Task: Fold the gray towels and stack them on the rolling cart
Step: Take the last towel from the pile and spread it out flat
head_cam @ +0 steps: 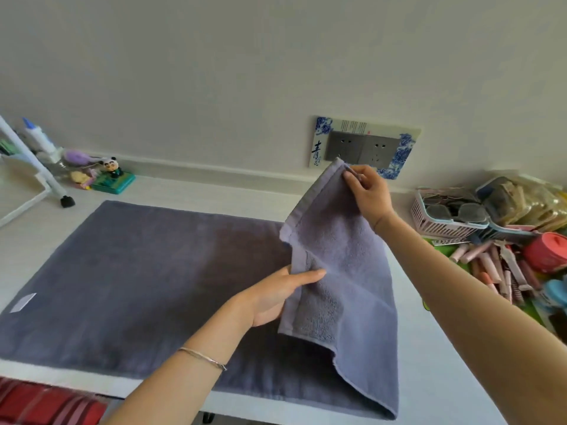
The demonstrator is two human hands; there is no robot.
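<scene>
A gray towel [147, 277] lies spread over the white table [435, 378], its right end lifted up. My right hand [369, 194] pinches the towel's far right corner and holds it raised near the wall. My left hand [277, 297] grips the hanging edge lower down, thumb on top and fingers behind the cloth. The lifted part [340, 271] drapes between the two hands and down to the table's front edge. A small white label [23, 302] shows on the flat part at the left. No rolling cart is in view.
A pink basket [441, 222] and a heap of cosmetics and packets [506, 265] crowd the table's right side. A wall socket panel [365, 147] is behind my right hand. Toys and bottles [104, 176] stand at the back left beside a white rack [27, 179]. Red fabric [46, 403] lies below the front edge.
</scene>
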